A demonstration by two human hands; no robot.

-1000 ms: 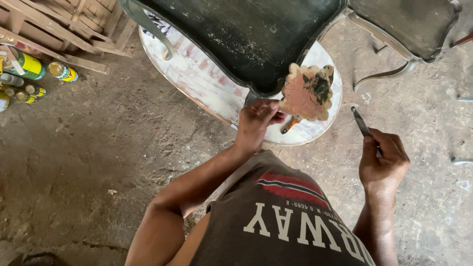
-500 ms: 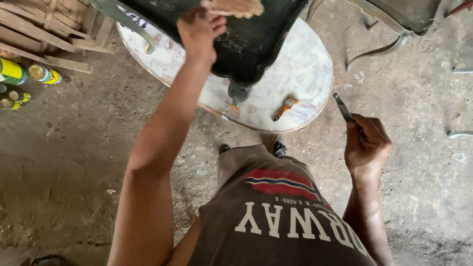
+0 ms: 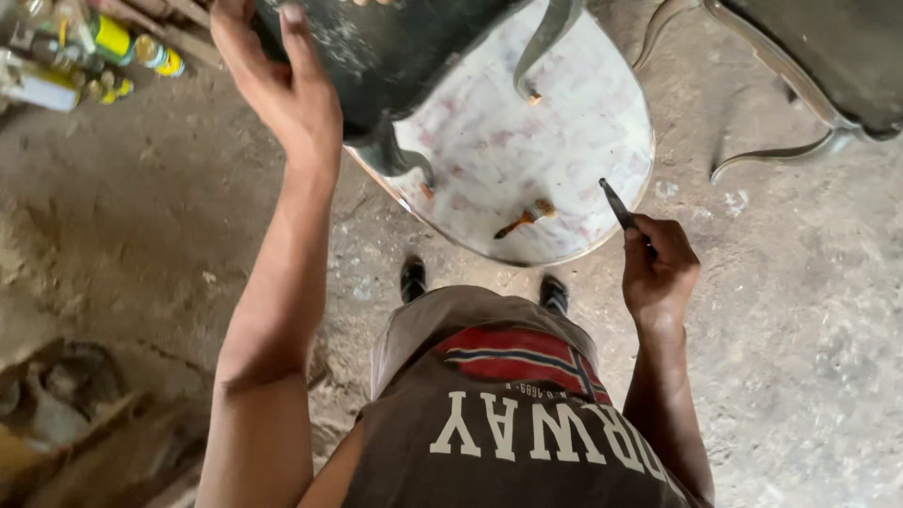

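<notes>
Left hand (image 3: 282, 85) is up at the top of view, palm on the edge of the dark chair seat (image 3: 395, 47), thumb and fingers wrapped over its rim, so it's grasping the seat. The seat sits upturned over the round white table (image 3: 564, 141); one curved grey leg (image 3: 550, 38) arches up across the table top, another dark leg (image 3: 395, 160) hangs at the table's near-left edge.

Right hand (image 3: 658, 273) is clenched around a thin dark tool (image 3: 618, 202), tip pointing up and left, just over the table's right rim. I can't tell what kind of tool it is.

A small brush (image 3: 527, 218) with a wooden handle lies loose on the table top near the front edge, between the two hands and touching neither.

A second chair frame (image 3: 800, 75) stands on the dirt floor (image 3: 800, 329) to the upper right, well apart from the right hand. Spray cans (image 3: 113, 47) are clustered at the top left by some wooden slats. My shoes (image 3: 412, 277) are just below the table edge.
</notes>
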